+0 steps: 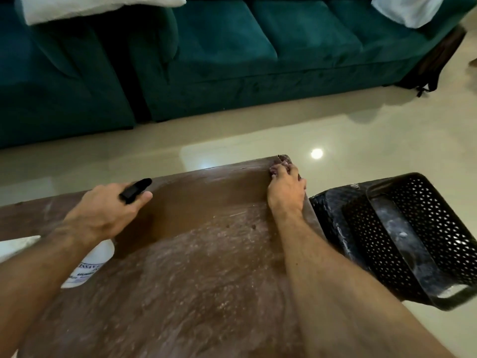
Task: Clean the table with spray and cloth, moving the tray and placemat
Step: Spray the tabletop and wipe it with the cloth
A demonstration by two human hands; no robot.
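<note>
I'm looking at a teal velvet sofa running along the far side (white cushions lying on it). A ceiling light is reflecting off the glossy cream floor.

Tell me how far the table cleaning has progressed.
Partly done. The far strip of the brown wooden table looks wiped and dark, while the near part is covered with whitish smears. The right hand presses a small cloth at the far corner; the left hand holds the white spray bottle. The black perforated tray sits off the table's right edge. No placemat visible.
</note>
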